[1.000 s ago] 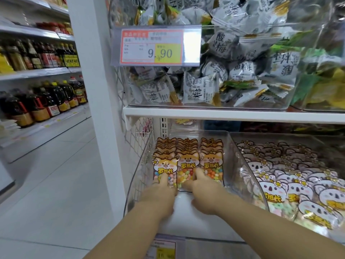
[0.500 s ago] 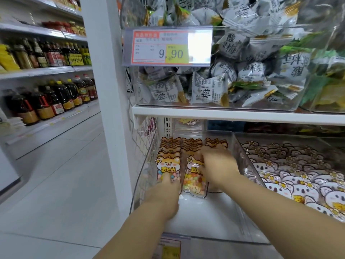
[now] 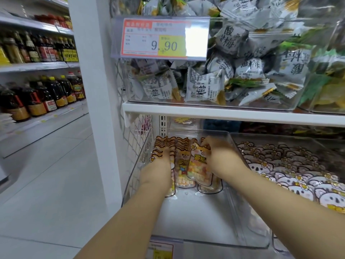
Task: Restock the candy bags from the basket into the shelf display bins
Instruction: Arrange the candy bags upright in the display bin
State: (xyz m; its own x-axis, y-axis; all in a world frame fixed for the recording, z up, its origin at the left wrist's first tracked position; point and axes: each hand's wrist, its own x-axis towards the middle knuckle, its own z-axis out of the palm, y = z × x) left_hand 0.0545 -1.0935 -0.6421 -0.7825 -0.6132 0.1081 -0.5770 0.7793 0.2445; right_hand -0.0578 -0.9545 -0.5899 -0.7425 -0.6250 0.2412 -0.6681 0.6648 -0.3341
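Three rows of candy bags (image 3: 182, 163) stand in the clear bin (image 3: 196, 219), long axes upright, heads tipped backward. Our right hand (image 3: 217, 157) grips the front bag (image 3: 197, 168) by its top; our left hand (image 3: 158, 166) lies flat on the left row.

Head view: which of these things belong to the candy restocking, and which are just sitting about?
In the job: orange candy bags, the clear bin holding them, left hand resting on the bags, right hand gripping one.
Just about: grey packets above, price tag, koala bags alongside, oil bottles across the aisle.
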